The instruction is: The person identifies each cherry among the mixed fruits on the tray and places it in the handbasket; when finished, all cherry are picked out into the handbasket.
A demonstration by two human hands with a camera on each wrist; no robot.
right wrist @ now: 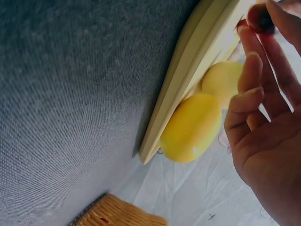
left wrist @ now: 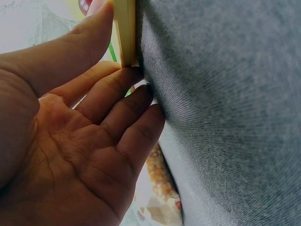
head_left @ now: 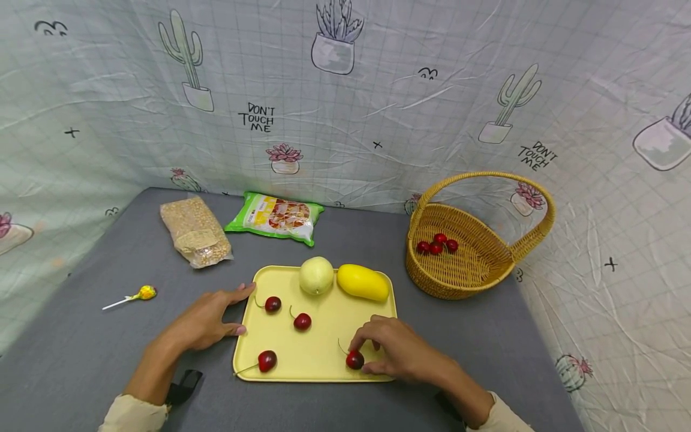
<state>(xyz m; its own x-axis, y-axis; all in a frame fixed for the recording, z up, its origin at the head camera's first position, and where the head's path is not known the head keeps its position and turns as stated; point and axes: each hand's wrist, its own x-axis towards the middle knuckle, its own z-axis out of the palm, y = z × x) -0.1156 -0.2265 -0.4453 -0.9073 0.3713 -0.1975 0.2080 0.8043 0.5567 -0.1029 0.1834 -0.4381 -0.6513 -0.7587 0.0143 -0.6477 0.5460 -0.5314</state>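
A pale yellow tray lies on the table, and my left hand rests against its left rim with thumb and index finger spread apart. Near the tray's front right, my right hand pinches a dark red cherry between thumb and fingertips; its stem points up and left. In the right wrist view that cherry sits at the fingertips. More cherries lie on the tray's left half. Along the back of the tray are a pale round fruit and a yellow oblong fruit.
A wicker basket with a tall handle stands right of the tray, several cherries inside. Behind the tray are a green-and-white packet and a clear bag of kernels. A wrapped lollipop lies at the left.
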